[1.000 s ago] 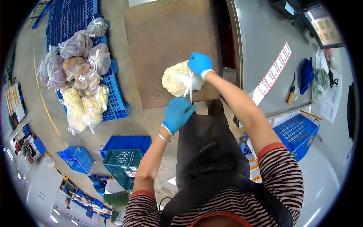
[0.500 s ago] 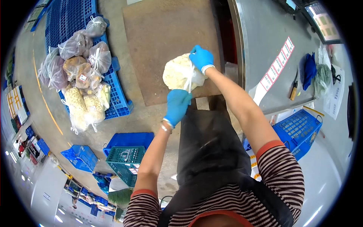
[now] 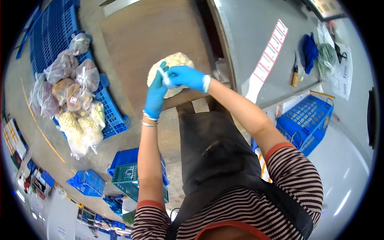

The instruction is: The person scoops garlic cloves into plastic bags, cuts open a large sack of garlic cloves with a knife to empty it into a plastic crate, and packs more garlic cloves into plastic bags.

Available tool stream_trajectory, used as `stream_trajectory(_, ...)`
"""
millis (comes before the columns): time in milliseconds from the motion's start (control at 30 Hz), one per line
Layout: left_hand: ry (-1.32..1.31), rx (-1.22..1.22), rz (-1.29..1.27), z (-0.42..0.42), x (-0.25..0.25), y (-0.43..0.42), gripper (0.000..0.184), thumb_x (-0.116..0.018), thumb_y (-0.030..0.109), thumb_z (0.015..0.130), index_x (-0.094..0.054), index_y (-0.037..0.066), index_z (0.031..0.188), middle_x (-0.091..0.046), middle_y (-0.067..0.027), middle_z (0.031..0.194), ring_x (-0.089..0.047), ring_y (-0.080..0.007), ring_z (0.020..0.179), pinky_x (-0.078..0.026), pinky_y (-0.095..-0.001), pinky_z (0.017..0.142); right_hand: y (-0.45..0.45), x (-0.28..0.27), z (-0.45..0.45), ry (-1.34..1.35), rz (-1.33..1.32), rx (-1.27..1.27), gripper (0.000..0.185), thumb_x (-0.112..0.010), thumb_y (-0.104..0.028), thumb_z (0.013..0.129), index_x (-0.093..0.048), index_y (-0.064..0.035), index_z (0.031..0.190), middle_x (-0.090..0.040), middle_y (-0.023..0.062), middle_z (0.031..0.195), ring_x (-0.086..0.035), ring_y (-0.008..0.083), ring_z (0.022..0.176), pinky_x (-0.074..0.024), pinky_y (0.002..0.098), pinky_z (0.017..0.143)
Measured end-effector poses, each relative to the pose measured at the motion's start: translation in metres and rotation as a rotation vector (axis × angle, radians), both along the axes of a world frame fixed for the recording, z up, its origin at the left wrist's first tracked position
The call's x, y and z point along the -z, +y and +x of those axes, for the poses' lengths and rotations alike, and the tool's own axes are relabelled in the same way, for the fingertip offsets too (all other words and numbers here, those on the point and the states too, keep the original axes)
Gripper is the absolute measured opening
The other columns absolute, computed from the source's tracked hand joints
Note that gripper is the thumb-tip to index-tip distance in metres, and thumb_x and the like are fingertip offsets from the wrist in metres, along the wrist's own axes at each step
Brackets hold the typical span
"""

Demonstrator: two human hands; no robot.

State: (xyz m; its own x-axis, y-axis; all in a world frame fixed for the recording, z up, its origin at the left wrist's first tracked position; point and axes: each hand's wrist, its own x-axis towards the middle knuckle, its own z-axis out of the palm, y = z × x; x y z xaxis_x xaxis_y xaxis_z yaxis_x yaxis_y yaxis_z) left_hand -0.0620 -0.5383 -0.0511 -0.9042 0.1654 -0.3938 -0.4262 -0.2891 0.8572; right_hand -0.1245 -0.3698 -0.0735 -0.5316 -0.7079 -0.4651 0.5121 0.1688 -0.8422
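Note:
A clear plastic bag of pale, off-white pieces [image 3: 179, 60] rests near the front edge of a brown tabletop [image 3: 128, 44]. Both my hands wear blue gloves and meet over the bag's near side. My left hand [image 3: 155, 96] is closed on the gathered white neck of the bag, with some fingers pointing up beside it. From the right, my right hand [image 3: 187, 77] pinches the same bag neck close to the left fingers. The gloves cover part of the bag, and the exact finger grip is partly hidden.
Several filled plastic bags [image 3: 66, 94] lie on a blue pallet [image 3: 114, 118] at left. On the grey metal table [image 3: 240, 44] at right are a label strip [image 3: 268, 56] and a wooden-handled knife [image 3: 295, 78]. Crates, one blue [image 3: 306, 120], stand low on both sides.
My right hand has come down and left from the bag's far right side to meet my left hand. My left hand has risen, drawing the bag neck up. The view has shifted.

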Motion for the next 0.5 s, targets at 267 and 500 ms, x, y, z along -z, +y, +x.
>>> stream_trajectory(267,0.066,0.295,-0.612,0.018,0.017,0.015,0.030,-0.075,0.028,0.081,-0.060,0.003,0.081,-0.056,-0.0036,0.075,-0.049,-0.0109,0.073,-0.045,-0.0279,0.068,-0.015,0.059,-0.029,0.453,0.784,0.303,0.015,-0.060,-0.015,0.078,-0.070,-0.0128,0.088,-0.069,0.0135,0.093,-0.066,0.0329,0.085,-0.0523,0.0395,0.076)
stream_trajectory(500,-0.251,0.095,-0.602,0.045,0.050,-0.021,0.038,-0.070,0.039,0.084,-0.064,0.001,0.082,-0.060,-0.0160,0.071,-0.056,-0.0251,0.062,-0.047,-0.0361,0.063,-0.022,0.059,-0.013,0.824,0.862,0.229,0.013,-0.057,-0.015,0.078,-0.070,-0.0120,0.082,-0.068,0.0142,0.087,-0.065,0.0347,0.081,-0.0518,0.0442,0.072)
